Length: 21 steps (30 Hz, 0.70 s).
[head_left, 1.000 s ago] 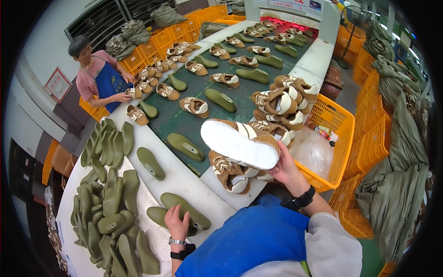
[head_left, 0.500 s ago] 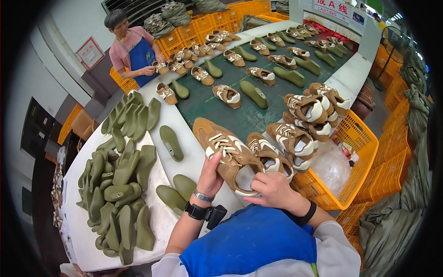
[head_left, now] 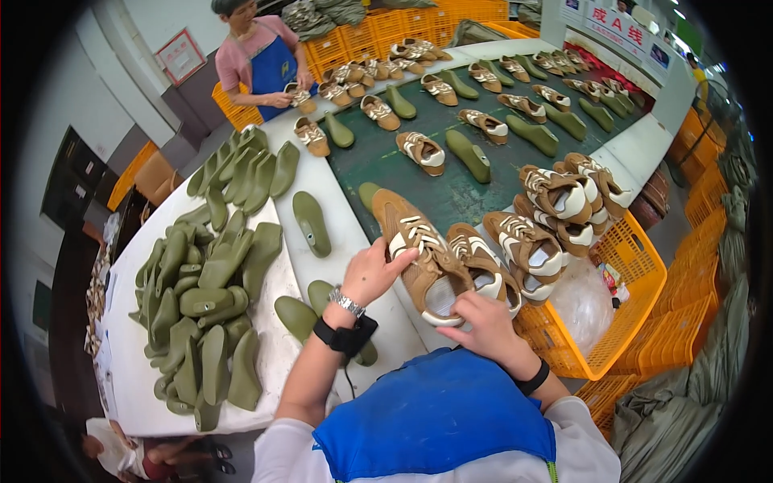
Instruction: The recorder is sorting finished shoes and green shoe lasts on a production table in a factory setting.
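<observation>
My left hand grips a brown sneaker with white laces and stripes by its side, thumb toward the laces; some fingers are hidden. The toe points away from me. At the heel, my right hand is closed on the collar, fingertips at the opening, where a pale insole shows. Just right of it stands another brown sneaker, beside a stack of similar sneakers. A green shoe last shows partly beyond the held sneaker's toe. Nearer my left forearm lie green lasts, partly covered by my wrist.
A heap of green lasts covers the white table on the left. Sneakers and lasts stand in rows on the dark green belt. An orange crate with clear plastic is at right. A co-worker handles a sneaker across the belt.
The view has shifted, so the scene sits further right. My left hand has its thumb higher on the sneaker's side. My right hand stays at the heel. A last now shows beyond the toe.
</observation>
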Motion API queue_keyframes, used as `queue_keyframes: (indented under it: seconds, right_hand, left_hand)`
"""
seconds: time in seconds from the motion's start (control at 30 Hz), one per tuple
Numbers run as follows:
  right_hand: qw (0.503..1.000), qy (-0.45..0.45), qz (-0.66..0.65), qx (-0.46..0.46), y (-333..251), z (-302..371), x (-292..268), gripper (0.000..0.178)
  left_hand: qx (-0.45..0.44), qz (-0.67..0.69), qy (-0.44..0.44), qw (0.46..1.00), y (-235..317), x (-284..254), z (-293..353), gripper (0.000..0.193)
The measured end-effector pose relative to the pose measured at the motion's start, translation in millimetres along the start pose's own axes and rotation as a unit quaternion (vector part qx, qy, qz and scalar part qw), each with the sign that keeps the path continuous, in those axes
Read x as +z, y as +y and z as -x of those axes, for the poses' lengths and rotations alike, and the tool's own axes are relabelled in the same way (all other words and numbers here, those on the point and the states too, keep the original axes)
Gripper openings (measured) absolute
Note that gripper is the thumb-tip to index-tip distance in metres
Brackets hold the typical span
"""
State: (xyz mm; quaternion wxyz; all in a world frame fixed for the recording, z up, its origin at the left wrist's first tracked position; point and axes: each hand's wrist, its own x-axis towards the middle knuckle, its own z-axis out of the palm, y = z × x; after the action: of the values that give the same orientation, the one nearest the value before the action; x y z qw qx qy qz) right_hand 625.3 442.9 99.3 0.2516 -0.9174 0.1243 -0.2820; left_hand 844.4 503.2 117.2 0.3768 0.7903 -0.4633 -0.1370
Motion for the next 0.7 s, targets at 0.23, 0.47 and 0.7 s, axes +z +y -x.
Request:
queue_keyframes:
  seconds: [0.23,0.47,0.7]
  right_hand:
    - [0.996,0.058,0.008,0.062,1,0,-4,0.030]
    - [0.995,0.061,-0.032,0.078,-4,2,-4,0.030]
    - [0.996,0.052,-0.038,0.059,-3,0,-4,0.031]
  left_hand:
    - [0.255,-0.351,0.048,0.900,31,-31,0,0.034]
    - [-0.079,0.772,-0.050,0.629,0,-78,-27,0.022]
    - [-0.006,0.920,-0.065,0.387,18,-87,-12,0.027]
